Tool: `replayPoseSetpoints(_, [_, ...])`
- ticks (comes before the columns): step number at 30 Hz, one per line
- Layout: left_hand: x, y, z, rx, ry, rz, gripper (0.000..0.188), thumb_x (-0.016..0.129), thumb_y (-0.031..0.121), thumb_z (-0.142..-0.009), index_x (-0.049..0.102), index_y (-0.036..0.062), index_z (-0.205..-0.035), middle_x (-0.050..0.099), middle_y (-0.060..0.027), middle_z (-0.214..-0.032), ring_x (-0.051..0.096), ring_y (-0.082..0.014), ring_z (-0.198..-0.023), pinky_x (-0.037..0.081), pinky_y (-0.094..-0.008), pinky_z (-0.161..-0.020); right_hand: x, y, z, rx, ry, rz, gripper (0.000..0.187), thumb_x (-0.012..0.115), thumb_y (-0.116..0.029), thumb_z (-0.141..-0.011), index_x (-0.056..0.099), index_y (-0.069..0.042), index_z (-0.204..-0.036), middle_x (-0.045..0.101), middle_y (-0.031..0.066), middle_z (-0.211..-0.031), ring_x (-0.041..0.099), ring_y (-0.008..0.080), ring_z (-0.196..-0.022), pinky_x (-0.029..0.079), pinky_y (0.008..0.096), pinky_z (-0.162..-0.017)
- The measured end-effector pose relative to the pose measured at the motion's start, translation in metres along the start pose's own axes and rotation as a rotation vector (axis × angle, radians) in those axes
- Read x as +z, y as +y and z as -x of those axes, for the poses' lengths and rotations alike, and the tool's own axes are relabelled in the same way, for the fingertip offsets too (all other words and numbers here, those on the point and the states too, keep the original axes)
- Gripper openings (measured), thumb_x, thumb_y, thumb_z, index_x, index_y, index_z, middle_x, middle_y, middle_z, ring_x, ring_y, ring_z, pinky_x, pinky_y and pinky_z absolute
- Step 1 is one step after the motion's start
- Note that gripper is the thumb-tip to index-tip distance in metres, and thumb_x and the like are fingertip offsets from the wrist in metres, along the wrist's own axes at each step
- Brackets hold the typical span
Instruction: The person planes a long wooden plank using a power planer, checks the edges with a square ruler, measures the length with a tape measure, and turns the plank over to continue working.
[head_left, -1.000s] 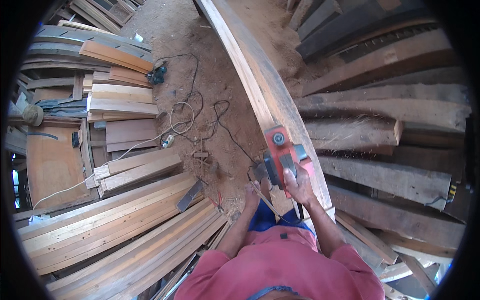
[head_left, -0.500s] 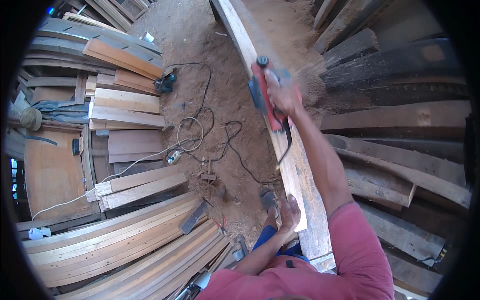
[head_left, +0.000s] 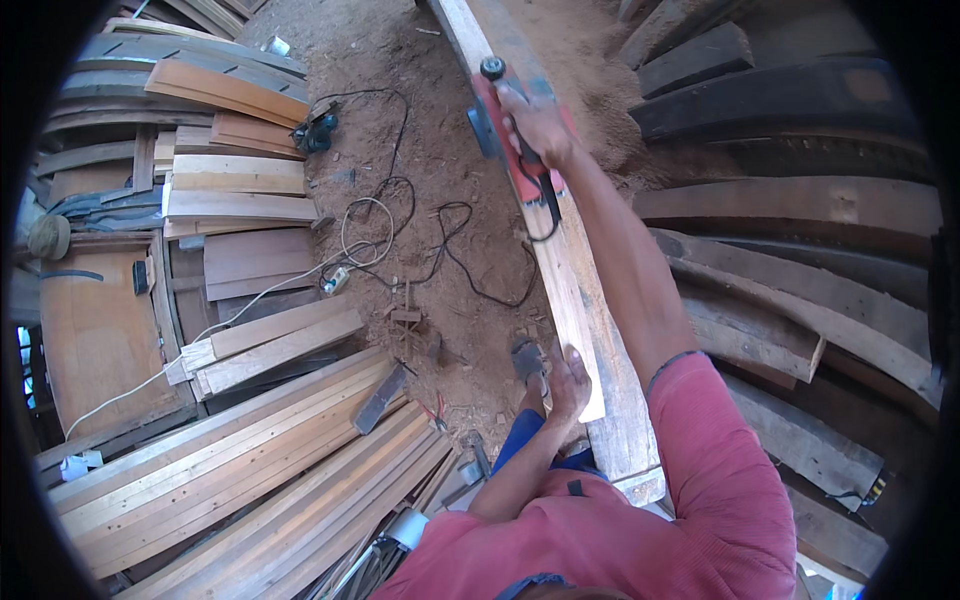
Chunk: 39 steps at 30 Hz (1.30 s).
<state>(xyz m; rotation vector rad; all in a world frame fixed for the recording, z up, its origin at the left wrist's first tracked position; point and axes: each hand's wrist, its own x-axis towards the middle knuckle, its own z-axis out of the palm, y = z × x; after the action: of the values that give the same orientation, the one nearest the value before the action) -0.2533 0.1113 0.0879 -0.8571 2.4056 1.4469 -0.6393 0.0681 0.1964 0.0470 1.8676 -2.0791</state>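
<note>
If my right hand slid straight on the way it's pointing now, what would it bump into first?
Probably the round black knob at the front of the red planer your right hand is gripping, though their relative heights are hard to judge from above.

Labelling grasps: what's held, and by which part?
Right hand: boxy red electric planer, by its top handle. Left hand: at near end of long pale wooden plank; grip unclear.

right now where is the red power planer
In the head view, the red planer is at upper centre, slightly right, held by the right hand on the pale board, beyond the left hand.
</note>
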Motion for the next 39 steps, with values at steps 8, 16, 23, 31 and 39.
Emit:
replayPoseSetpoints(8, [-0.025, -0.049, 0.063, 0.577, -0.198, 0.004, 0.052, 0.067, 0.015, -0.083, 0.047, -0.0017, -0.128, 0.063, -0.0248, -0.104, 0.062, -0.0420, -0.098, 0.048, -0.0491, -0.086, -0.047, 0.086, 0.284, -0.134, 0.014, 0.368, 0.030, 0.050, -0.033, -0.102, 0.058, -0.005, -0.094, 0.050, -0.0004, -0.062, 0.050, 0.0103, -0.056, 0.040, 0.0300, -0.050])
replayPoseSetpoints(16, [-0.023, -0.100, 0.113, 0.410, -0.532, 0.235, 0.039, 0.068, 0.008, -0.080, 0.048, 0.0008, -0.114, 0.057, -0.0144, -0.106, 0.058, -0.0266, -0.093, 0.048, -0.0396, -0.080, -0.054, 0.097, 0.436, 0.029, 0.000, 0.367, 0.043, 0.051, -0.041, -0.099, 0.056, 0.001, -0.101, 0.057, 0.0083, -0.070, 0.058, 0.0177, -0.065, 0.048, 0.0363, -0.063])
replayPoseSetpoints(23, [0.005, -0.088, -0.008, 0.112, -0.156, 0.334, 0.034, 0.050, 0.033, -0.100, 0.052, -0.0009, -0.104, 0.058, -0.0121, -0.083, 0.058, -0.0247, -0.078, 0.047, -0.0430, -0.071, -0.016, 0.064, 0.227, -0.167, 0.071, 0.398, 0.035, 0.050, -0.037, -0.102, 0.058, -0.003, -0.097, 0.055, 0.0034, -0.064, 0.054, 0.0152, -0.056, 0.045, 0.0342, -0.054])
replayPoseSetpoints(31, [-0.020, 0.033, -0.048, 0.024, 0.046, 0.001, 0.048, 0.030, 0.041, -0.105, 0.047, 0.0007, -0.126, 0.062, -0.0361, -0.107, 0.059, -0.0537, -0.104, 0.049, -0.0560, -0.087, 0.027, -0.039, -0.063, -0.183, 0.033, 0.210, 0.042, 0.053, -0.047, -0.101, 0.060, -0.007, -0.088, 0.055, 0.0004, -0.065, 0.052, 0.0105, -0.051, 0.043, 0.0283, -0.047])
replayPoseSetpoints(39, [-0.007, 0.010, -0.047, 0.084, -0.003, -0.011, 0.052, 0.037, 0.033, -0.107, 0.033, -0.0022, -0.145, 0.061, -0.0353, -0.108, 0.064, -0.0511, -0.094, 0.053, -0.0523, -0.076, 0.023, -0.032, -0.132, -0.032, -0.019, 0.100, 0.040, 0.060, -0.046, -0.097, 0.062, -0.007, -0.091, 0.057, 0.0004, -0.066, 0.054, 0.0095, -0.052, 0.045, 0.0270, -0.046])
